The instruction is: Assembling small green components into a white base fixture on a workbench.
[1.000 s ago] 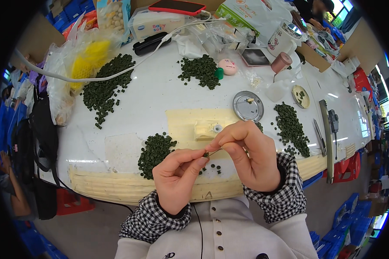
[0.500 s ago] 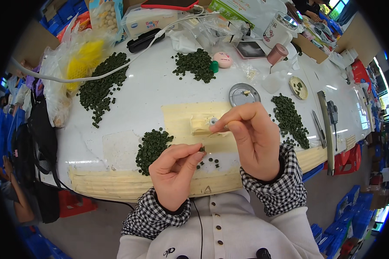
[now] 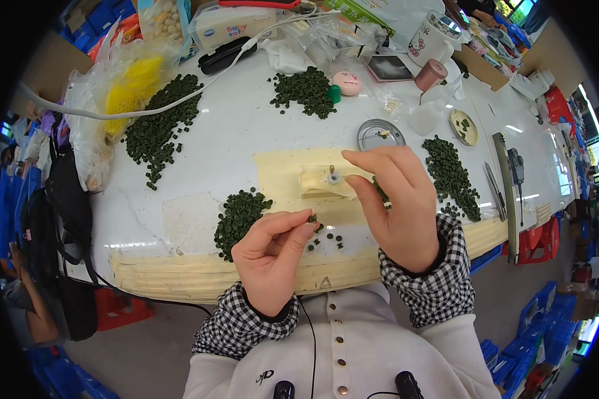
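Dark-green, small, bead-like piece is pinched in the grip of left hand, nearer the person than the cream, box-shaped block; right hand, near this block, has wide grip.

The table has a glossy white top, its near edge covered with pale yellow strips. Four heaps of green pieces lie on it: far left, far middle, near left and right, with a few loose ones by the near edge. A yellow sheet lies in the middle, under a block. Beyond its right corner sits a round tin; farther right are a dish and tweezers. A mug, a spool and a black case stand or lie toward the back.
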Action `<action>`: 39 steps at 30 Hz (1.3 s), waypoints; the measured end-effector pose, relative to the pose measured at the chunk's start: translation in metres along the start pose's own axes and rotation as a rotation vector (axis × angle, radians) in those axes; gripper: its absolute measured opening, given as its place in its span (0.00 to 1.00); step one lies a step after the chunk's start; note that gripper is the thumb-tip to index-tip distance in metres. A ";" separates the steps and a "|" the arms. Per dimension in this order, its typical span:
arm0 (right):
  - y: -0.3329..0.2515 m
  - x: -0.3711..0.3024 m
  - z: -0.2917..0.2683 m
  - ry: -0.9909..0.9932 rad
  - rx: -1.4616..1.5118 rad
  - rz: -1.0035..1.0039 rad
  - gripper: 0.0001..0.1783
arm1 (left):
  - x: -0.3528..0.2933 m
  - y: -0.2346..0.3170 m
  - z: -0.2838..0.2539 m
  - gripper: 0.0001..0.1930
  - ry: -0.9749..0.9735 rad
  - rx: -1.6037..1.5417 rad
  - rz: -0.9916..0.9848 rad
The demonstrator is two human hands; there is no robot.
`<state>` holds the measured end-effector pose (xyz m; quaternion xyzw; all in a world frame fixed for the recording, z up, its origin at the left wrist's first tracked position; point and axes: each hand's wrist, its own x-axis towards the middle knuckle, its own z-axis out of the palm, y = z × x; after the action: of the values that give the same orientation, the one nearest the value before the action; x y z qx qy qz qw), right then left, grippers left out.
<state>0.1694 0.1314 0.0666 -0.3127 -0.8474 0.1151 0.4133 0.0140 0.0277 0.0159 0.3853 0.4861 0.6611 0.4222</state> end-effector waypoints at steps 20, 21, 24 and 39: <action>-0.018 -0.044 0.008 -0.180 0.451 0.130 0.22 | 0.003 0.000 -0.001 0.11 -0.056 0.041 0.100; -0.018 -0.045 0.008 -0.183 0.460 0.130 0.22 | 0.003 0.000 -0.001 0.11 -0.063 0.058 0.118; -0.018 -0.046 0.008 -0.187 0.476 0.136 0.22 | 0.003 0.001 -0.001 0.11 -0.070 0.092 0.151; 0.007 -0.063 -0.028 -0.152 -0.118 0.198 0.09 | 0.015 0.009 -0.015 0.09 -0.119 0.904 0.449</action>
<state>0.2234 0.0959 0.0412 -0.4088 -0.8466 0.1287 0.3156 -0.0068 0.0355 0.0228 0.6613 0.6041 0.4359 0.0876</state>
